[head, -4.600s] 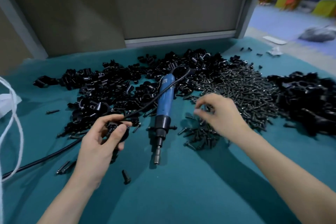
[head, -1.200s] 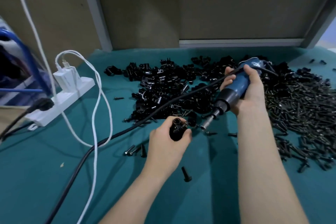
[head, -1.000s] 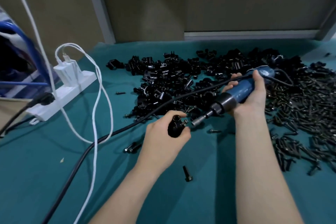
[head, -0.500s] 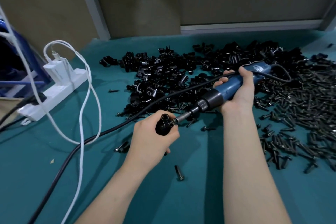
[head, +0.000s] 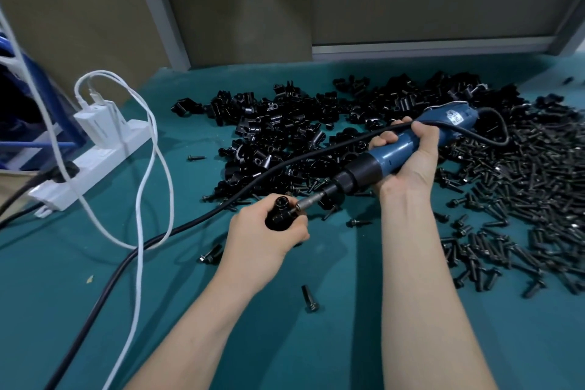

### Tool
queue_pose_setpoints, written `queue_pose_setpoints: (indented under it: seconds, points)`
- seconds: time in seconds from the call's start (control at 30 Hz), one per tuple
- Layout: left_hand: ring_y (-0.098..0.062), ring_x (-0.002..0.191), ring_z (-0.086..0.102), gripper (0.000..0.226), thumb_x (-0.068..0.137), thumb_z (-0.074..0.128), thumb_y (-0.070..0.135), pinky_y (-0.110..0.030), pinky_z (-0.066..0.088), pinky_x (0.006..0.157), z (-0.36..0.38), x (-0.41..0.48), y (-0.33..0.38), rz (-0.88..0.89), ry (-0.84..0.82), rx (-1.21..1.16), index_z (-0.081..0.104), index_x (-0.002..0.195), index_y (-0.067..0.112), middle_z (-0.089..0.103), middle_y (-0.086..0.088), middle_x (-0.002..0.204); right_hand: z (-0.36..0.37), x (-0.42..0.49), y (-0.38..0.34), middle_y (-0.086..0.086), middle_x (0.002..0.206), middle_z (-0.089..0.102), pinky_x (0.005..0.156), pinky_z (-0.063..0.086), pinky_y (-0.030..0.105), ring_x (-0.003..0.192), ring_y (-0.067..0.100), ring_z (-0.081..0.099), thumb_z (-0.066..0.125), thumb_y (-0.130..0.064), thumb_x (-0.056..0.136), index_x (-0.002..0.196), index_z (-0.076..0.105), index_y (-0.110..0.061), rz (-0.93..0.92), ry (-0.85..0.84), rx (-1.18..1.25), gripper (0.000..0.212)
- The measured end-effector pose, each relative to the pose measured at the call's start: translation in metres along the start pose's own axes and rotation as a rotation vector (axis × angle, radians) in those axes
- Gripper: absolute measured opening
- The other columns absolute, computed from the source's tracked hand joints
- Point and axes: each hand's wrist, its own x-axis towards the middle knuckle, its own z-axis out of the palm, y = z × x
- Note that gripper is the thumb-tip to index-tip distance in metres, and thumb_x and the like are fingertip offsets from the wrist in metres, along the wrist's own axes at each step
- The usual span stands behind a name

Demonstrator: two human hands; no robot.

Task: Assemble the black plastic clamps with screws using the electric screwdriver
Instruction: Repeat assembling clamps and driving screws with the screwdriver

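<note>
Closing the gap seen a second ago, the bit (head: 308, 201) now meets the part held by the left hand.

At far left, a white power strip (head: 95, 165) lies on the teal mat (head: 63, 294). A black cord (head: 190, 225) runs from it toward the tool.

The left hand (head: 266, 241) is wrapped tightly round one black clamp (head: 280, 214), held just above the mat in front of the heap of clamps (head: 285, 130). The screwdriver (head: 395, 152) slants down to the left into the clamp's side, and the right hand (head: 408, 161) is clenched round its blue barrel. The pile of screws (head: 522, 199) spreads out at right.

This looks like the driving step. The screw itself is hidden at the bit's tip. Next, the bit likely needs to stay in line with the hole under steady pressure until the screw seats.
</note>
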Motion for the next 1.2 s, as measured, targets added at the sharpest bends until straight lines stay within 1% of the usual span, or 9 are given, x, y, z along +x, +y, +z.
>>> queue_pose_setpoints:
  seconds: [0.27, 0.37, 0.43, 0.53, 0.67, 0.8, 0.9, 1.03, 1.2]
  points:
    - [-0.029, 0.085, 0.071, 0.032, 0.059, 0.066, 0.049, -0.059, 0.054, 0.085, -0.0008, 0.0049, -0.0066, -0.003, -0.014, -0.035, 0.069, 0.082, 0.028, 0.075, -0.001, 0.079, 0.0004, 0.0008, 0.0035, -0.003, 0.056, 0.055, 0.042, 0.045, 0.019, 0.040, 0.009, 0.049, 0.054, -0.014, 0.092, 0.077, 0.054, -0.013, -0.005, -0.122, 0.035, 0.015]
    - [-0.040, 0.088, 0.067, 0.031, 0.057, 0.066, 0.049, -0.061, 0.053, 0.085, 0.0004, 0.0042, -0.0052, -0.001, 0.003, -0.036, 0.070, 0.082, 0.030, 0.074, -0.006, 0.079, 0.0001, 0.0005, 0.0037, -0.003, 0.053, 0.054, 0.042, 0.045, 0.019, 0.039, 0.009, 0.049, 0.056, -0.016, 0.091, 0.066, 0.060, -0.012, -0.010, -0.146, 0.025, 0.026]
    - [-0.047, 0.088, 0.064, 0.026, 0.060, 0.068, 0.044, -0.064, 0.051, 0.084, 0.0020, 0.0031, -0.0030, 0.006, 0.019, -0.028, 0.069, 0.081, 0.029, 0.071, -0.016, 0.084, -0.0006, 0.0002, 0.0032, -0.002, 0.052, 0.055, 0.041, 0.045, 0.019, 0.038, 0.010, 0.049, 0.057, -0.017, 0.091, 0.055, 0.065, -0.013, -0.004, -0.157, 0.020, 0.037]
    - [-0.048, 0.085, 0.063, 0.014, 0.068, 0.067, 0.034, -0.064, 0.051, 0.084, 0.0028, 0.0018, -0.0004, 0.016, 0.029, 0.004, 0.068, 0.081, 0.029, 0.068, -0.022, 0.087, -0.0013, -0.0006, 0.0029, -0.002, 0.051, 0.056, 0.041, 0.044, 0.019, 0.037, 0.010, 0.050, 0.057, -0.018, 0.092, 0.050, 0.066, -0.013, 0.000, -0.168, 0.010, 0.043]
    - [-0.046, 0.081, 0.064, 0.010, 0.080, 0.072, 0.020, -0.057, 0.054, 0.076, 0.0016, 0.0008, -0.0019, 0.042, 0.026, 0.038, 0.067, 0.080, 0.029, 0.068, -0.021, 0.084, -0.0019, -0.0008, 0.0027, -0.001, 0.052, 0.056, 0.040, 0.044, 0.020, 0.037, 0.010, 0.050, 0.058, -0.016, 0.090, 0.051, 0.065, -0.013, 0.004, -0.153, 0.012, 0.040]
    - [-0.043, 0.079, 0.064, 0.018, 0.083, 0.071, 0.013, -0.036, 0.044, 0.065, 0.0013, 0.0016, -0.0043, 0.047, 0.023, 0.049, 0.065, 0.081, 0.029, 0.068, -0.021, 0.084, -0.0021, -0.0020, 0.0036, -0.001, 0.052, 0.056, 0.040, 0.044, 0.020, 0.037, 0.011, 0.050, 0.059, -0.016, 0.089, 0.052, 0.065, -0.012, 0.003, -0.130, 0.012, 0.038]
    - [-0.042, 0.080, 0.064, 0.016, 0.083, 0.071, 0.013, -0.034, 0.043, 0.063, 0.0016, 0.0015, -0.0038, 0.051, 0.019, 0.056, 0.066, 0.079, 0.027, 0.068, -0.021, 0.083, -0.0019, -0.0022, 0.0030, -0.001, 0.052, 0.056, 0.040, 0.044, 0.020, 0.037, 0.011, 0.050, 0.059, -0.016, 0.090, 0.060, 0.062, -0.012, 0.006, -0.126, 0.022, 0.030]
    - [-0.041, 0.080, 0.064, 0.013, 0.083, 0.071, 0.012, -0.033, 0.043, 0.062, 0.0023, 0.0014, -0.0036, 0.058, 0.026, 0.059, 0.066, 0.080, 0.024, 0.067, -0.021, 0.082, -0.0018, -0.0020, 0.0030, -0.002, 0.052, 0.056, 0.040, 0.044, 0.019, 0.037, 0.011, 0.050, 0.058, -0.017, 0.090, 0.049, 0.065, -0.013, 0.014, -0.139, 0.005, 0.042]
    - [-0.038, 0.069, 0.060, 0.012, 0.083, 0.071, 0.014, -0.029, 0.040, 0.057, 0.0022, 0.0001, -0.0029, 0.066, 0.024, 0.086, 0.066, 0.080, 0.024, 0.066, -0.020, 0.079, -0.0014, -0.0034, 0.0031, -0.002, 0.052, 0.056, 0.040, 0.044, 0.019, 0.038, 0.010, 0.050, 0.059, -0.017, 0.090, 0.050, 0.066, -0.014, 0.011, -0.137, 0.001, 0.040]
